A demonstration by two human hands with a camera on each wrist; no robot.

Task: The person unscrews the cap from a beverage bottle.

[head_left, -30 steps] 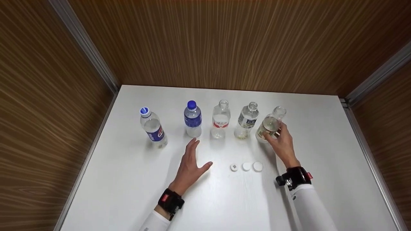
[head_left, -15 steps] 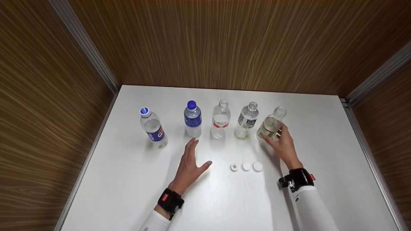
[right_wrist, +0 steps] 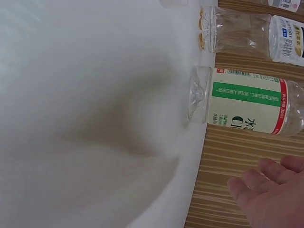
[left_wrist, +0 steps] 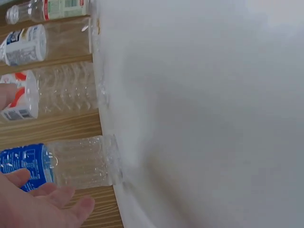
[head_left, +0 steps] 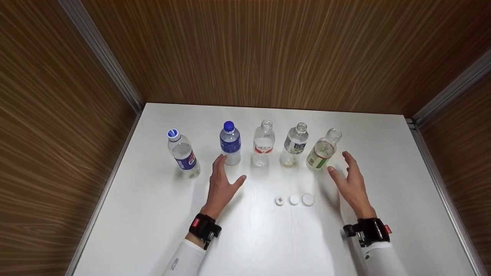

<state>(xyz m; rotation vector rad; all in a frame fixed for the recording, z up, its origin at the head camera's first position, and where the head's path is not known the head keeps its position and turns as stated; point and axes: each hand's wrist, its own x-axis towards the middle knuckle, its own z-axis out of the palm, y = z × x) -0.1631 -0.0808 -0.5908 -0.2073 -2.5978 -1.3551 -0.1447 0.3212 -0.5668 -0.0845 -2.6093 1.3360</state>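
Observation:
In the head view my left hand (head_left: pixel 221 188), fingers spread and holding nothing, is in front of the blue-capped bottle (head_left: pixel 230 143), its fingertips overlapping the bottle's lower part. The blue label (left_wrist: pixel 26 164) shows beside those fingers in the left wrist view. My right hand (head_left: pixel 352 184) is spread too, just right of an uncapped bottle with a green and cream label (head_left: pixel 321 155). A gap separates that bottle (right_wrist: pixel 247 100) from the fingers in the right wrist view. Three white caps, among them a larger cap (head_left: pixel 308 199), lie in a row on the table between the hands.
Two more uncapped bottles, one with a red and white label (head_left: pixel 264 145) and one with a white and dark label (head_left: pixel 294 145), stand mid-row. A capped Pepsi bottle (head_left: pixel 185 155) is at far left. Wood-grain panels (head_left: pixel 245 53) border the white table (head_left: pixel 126 214).
My right hand has let go of the green-labelled bottle and drawn back to the right. My left hand has shifted slightly forward and left. The bottles and caps stay in place.

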